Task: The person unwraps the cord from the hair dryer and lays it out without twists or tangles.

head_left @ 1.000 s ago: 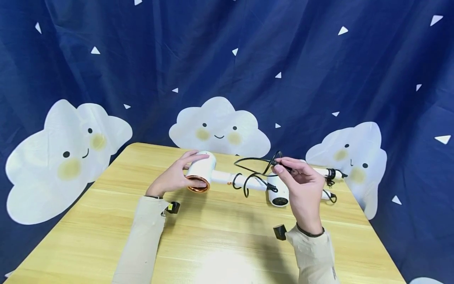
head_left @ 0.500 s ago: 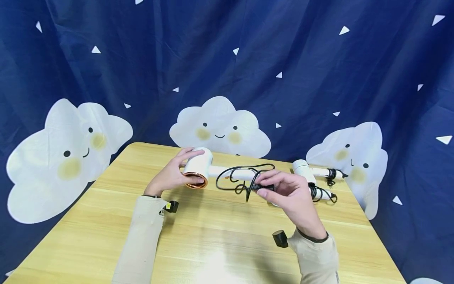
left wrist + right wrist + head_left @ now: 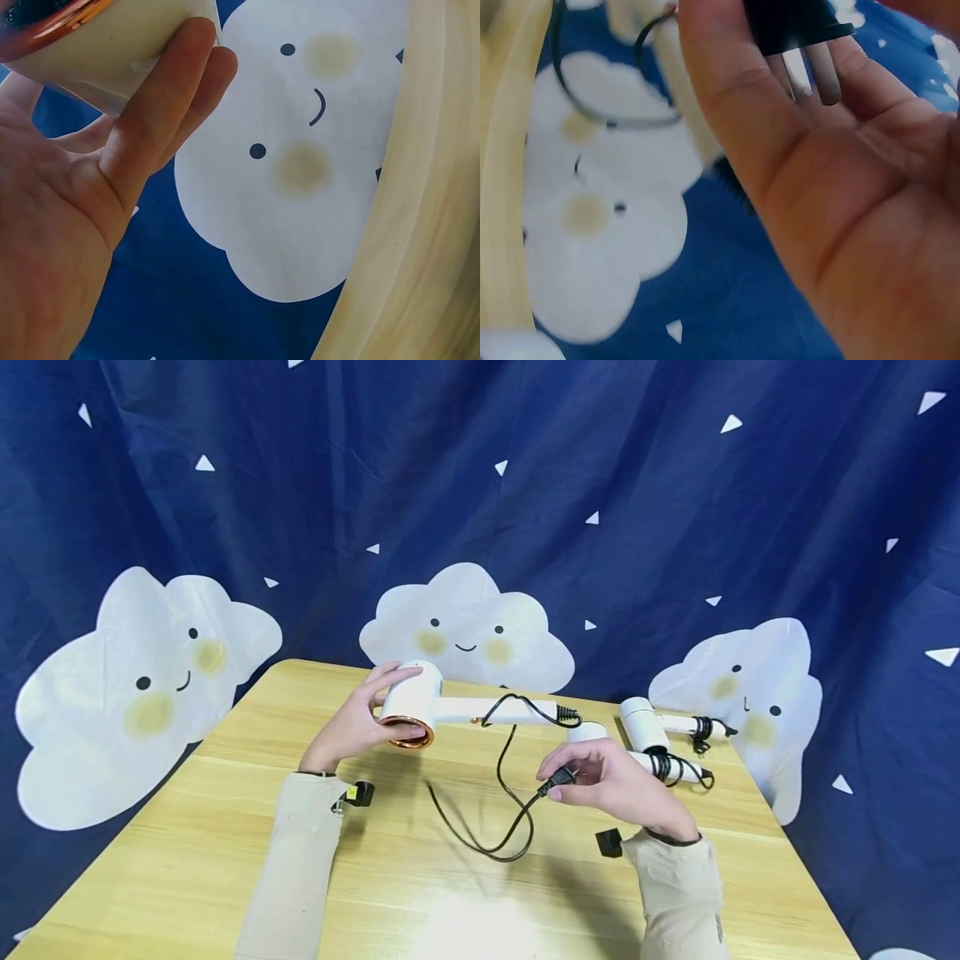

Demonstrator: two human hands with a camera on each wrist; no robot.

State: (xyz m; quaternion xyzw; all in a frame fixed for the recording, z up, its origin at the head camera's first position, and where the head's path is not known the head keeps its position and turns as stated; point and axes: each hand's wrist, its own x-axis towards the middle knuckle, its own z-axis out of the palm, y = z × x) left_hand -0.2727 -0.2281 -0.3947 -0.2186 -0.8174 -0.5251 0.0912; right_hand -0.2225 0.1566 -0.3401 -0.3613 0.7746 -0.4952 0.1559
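Note:
My left hand grips the head of a white hair dryer with a copper-coloured rim, holding it above the table with its handle pointing right. Close up in the left wrist view, the thumb and fingers of the left hand span the dryer's barrel. Between thumb and fingers, my right hand pinches the black plug. Two metal prongs point toward the palm in the right wrist view. From the plug the black cord hangs in a loose loop below the handle, partly wound over it.
Two more white hair dryers, one at the back and one nearer, lie at the right of the wooden table, cords wrapped round their handles. The nearer one is partly behind my right hand. A dark blue curtain with cloud faces stands behind.
My right hand has moved down and left with the plug, and the cord loops have come off the handle into a longer hanging loop. The left hand has lifted the dryer slightly.

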